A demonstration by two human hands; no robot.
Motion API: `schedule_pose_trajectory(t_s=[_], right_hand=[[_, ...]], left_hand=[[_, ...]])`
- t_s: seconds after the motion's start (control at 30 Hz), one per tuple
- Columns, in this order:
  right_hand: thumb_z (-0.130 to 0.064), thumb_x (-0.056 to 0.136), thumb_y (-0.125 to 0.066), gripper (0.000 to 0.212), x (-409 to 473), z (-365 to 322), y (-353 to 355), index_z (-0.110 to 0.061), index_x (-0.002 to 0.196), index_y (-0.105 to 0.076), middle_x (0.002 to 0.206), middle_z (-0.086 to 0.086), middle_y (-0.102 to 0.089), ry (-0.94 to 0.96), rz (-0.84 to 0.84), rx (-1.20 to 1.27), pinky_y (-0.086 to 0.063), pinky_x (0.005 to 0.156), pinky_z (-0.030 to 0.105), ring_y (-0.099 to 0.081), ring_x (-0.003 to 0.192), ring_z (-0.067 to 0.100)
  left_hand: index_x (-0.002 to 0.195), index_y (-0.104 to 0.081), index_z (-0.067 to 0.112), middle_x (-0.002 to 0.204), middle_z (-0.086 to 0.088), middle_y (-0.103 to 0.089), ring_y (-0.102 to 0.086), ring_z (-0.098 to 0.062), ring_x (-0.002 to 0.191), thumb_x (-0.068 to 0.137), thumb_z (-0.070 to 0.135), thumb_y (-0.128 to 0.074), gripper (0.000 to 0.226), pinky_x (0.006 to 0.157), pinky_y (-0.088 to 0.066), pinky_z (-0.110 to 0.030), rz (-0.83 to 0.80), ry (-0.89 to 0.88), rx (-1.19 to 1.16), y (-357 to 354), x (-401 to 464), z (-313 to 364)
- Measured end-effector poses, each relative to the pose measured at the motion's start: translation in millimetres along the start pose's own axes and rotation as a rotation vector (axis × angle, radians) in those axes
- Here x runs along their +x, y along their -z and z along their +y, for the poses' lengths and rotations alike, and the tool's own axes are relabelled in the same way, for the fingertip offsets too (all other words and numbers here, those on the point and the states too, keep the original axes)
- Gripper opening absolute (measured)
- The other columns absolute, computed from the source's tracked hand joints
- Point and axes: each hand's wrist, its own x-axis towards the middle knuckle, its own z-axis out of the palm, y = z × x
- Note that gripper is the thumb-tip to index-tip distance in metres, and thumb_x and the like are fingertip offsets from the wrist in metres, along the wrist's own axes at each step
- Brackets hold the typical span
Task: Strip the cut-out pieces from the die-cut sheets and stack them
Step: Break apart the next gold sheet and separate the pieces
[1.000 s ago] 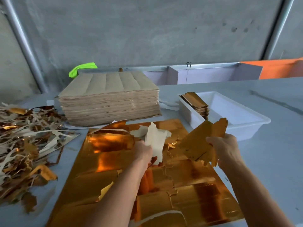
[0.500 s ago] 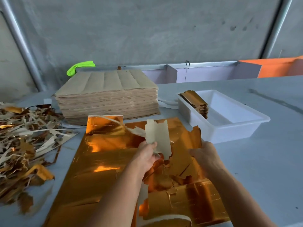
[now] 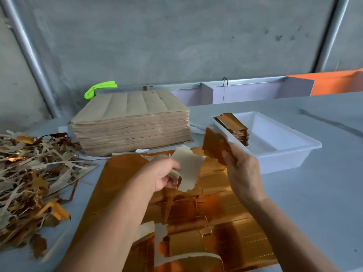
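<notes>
The left hand (image 3: 157,176) sits near the middle of the view, its grip pinching a pale cut-out piece (image 3: 188,169) whose plain cream back faces the camera; the piece stands tilted above the far end of the gold die-cut sheet (image 3: 196,213). At about two o'clock from it, the right hand (image 3: 242,174) holds a small bundle of gold cut-out pieces (image 3: 215,147), fingers curled round its lower edge, the bundle raised just beside the near-left corner of the white tray (image 3: 284,154). The two hands are near each other but apart. The gold die-cut sheet lies flat on the grey tabletop (image 3: 314,203) under both forearms, running from the centre toward six o'clock; its foil face is torn open in places, and pale strips of backing curl up at the near edge. Inside the white tray, against its left wall at about one o'clock, stands a stack of stripped gold pieces (image 3: 235,127). At eleven o'clock rests a thick stack of brown sheets (image 3: 131,124), plain side up, with a bright green object (image 3: 100,88) behind its far-left corner; what that object is cannot be told. At nine o'clock a loose heap of scrap trimmings (image 3: 29,173), cream and gold, sprawls over the left of the tabletop. A concrete wall (image 3: 176,36) closes the background, and something orange (image 3: 334,83) shows at the far right.
</notes>
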Motion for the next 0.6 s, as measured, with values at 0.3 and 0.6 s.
schedule_pose_trajectory(t_s=[0.3, 0.6], right_hand=[[0.0, 0.093, -0.05, 0.042, -15.6, -5.5, -24.3, -0.01, 0.134, -0.052, 0.123, 0.001, -0.063, 0.379, -0.455, 0.038, -0.043, 0.092, 0.01, -0.06, 0.111, 0.009], [-0.036, 0.092, -0.041, 0.046, -28.3, -9.2, -32.4, -0.012, 0.128, -0.057, 0.111, -0.004, -0.066, 0.263, -0.349, 0.05, -0.044, 0.082, 0.005, -0.064, 0.097, 0.008]], left_hand=[[0.088, -0.059, 0.001, 0.073, -0.02, -0.07, -0.07, -0.027, 0.06, 0.1, 0.012, -0.034, 0.029, 0.047, -0.056, -0.028, -0.265, 0.1, -0.072, 18.5, -16.5, 13.8], [0.077, -0.069, 0.0, 0.072, -0.017, -0.07, -0.069, -0.024, 0.06, 0.101, 0.02, -0.035, 0.046, 0.05, -0.056, -0.027, -0.396, 0.088, -0.141, 17.6, -19.5, 1.9]])
